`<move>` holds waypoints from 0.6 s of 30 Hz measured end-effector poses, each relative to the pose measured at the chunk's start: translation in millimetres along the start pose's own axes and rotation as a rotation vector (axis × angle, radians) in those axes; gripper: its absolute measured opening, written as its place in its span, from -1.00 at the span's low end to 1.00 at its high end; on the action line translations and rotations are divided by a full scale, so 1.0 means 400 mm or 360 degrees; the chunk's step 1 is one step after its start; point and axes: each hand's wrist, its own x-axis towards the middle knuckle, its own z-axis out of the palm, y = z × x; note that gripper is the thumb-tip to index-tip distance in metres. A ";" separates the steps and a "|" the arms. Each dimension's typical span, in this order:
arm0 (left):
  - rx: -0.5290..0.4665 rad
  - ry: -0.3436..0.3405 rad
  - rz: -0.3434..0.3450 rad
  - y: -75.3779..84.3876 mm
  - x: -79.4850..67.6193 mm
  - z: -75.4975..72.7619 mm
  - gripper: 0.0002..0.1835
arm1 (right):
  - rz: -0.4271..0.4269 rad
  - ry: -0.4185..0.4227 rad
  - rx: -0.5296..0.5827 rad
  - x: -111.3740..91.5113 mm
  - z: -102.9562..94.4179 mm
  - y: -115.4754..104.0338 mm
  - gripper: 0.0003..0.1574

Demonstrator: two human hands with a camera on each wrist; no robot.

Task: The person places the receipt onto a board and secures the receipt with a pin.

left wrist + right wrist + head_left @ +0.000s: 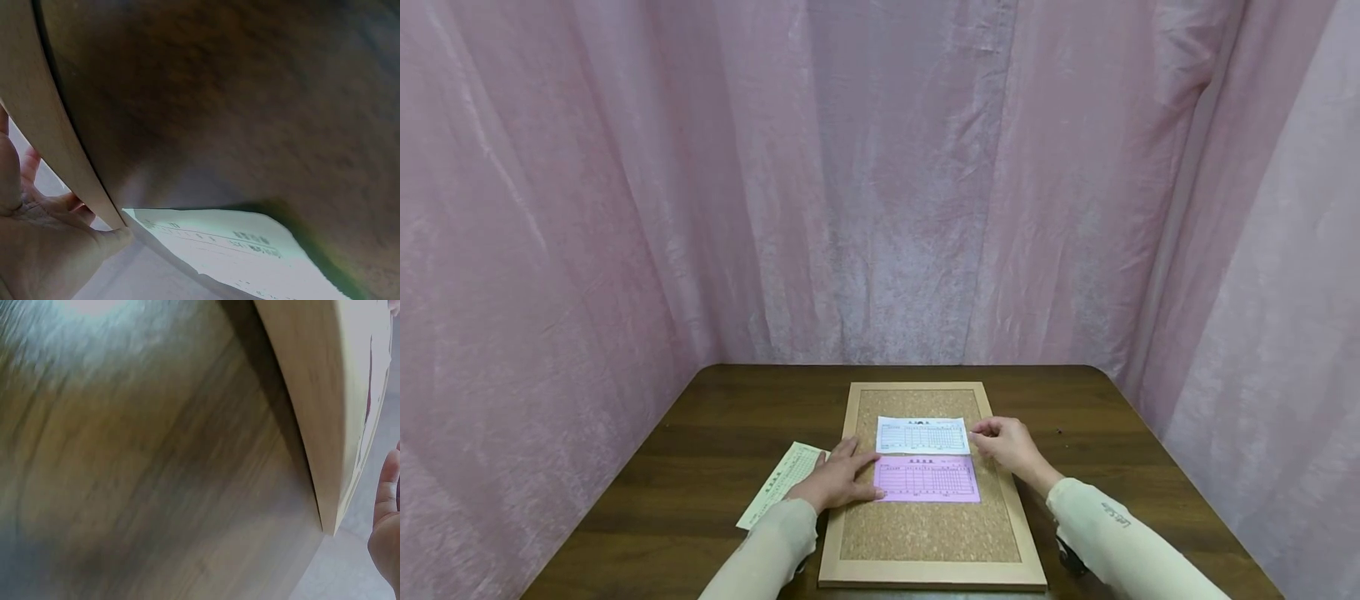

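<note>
Lower centre: steady pink slip (927,480) with left hand (838,481), loosely spread, gripping nothing; square white slip (922,436) above with right hand (1011,446), curled near its edge, possibly pinching.

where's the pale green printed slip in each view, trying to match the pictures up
Head: pale green printed slip low, left of centre, on the table left of the corkboard.
Left wrist: the slip is at the bottom, centre to right.
Right wrist: not in it.
Shared landmark: the wooden frame, upper left in left wrist, right side in right wrist.
</note>
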 end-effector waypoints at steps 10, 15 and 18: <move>-0.0004 0.0013 0.0016 0.001 -0.004 -0.006 -0.23 | -0.0031 -0.0052 -0.0039 -0.007 0.041 -0.010 -0.91; 0.0010 0.0014 0.0028 0.000 -0.004 -0.004 -0.22 | -0.0053 -0.0096 -0.0004 -0.011 0.062 -0.020 -0.92; -0.0002 0.0015 0.0024 0.000 -0.006 -0.005 -0.23 | -0.0047 -0.0125 0.0007 -0.010 0.076 -0.026 -0.92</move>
